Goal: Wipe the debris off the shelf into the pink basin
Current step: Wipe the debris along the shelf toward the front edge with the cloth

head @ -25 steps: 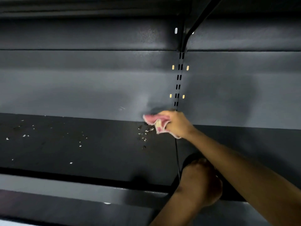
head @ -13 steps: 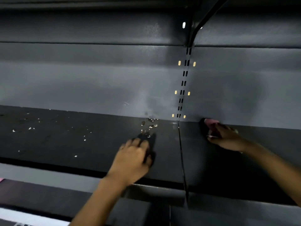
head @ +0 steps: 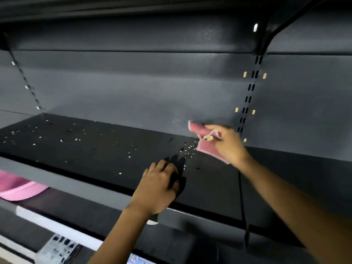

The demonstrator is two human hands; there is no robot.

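Debris [head: 187, 150] lies scattered over the dark shelf [head: 99, 155] as pale flecks, thickest in a small cluster just left of the pink cloth [head: 204, 143] and just beyond the left hand [head: 159, 185], with more specks spread thinly toward the far left end of the board. The right hand [head: 228, 143] reaches in from the lower right and holds the cloth bunched up close to the grey back wall [head: 133, 88], its fingers [head: 210, 127] closed around the fabric; one corner sticks up to the left of the hand and another flap hangs down to the shelf surface below it. The left hand comes up from the bottom centre and rests palm down on the shelf near its front edge, fingers [head: 163, 164] loosely curled and pointing at the cluster, gripping nothing that can be seen. A slotted upright [head: 247, 100] runs down the back wall just right of the right hand, and a seam in the shelf continues from it toward the front. The pink basin [head: 21, 189] shows only in part at the left edge, below the shelf's front lip and well apart from both hands. Some printed paper [head: 61, 248] lies on a lower level near the bottom edge.
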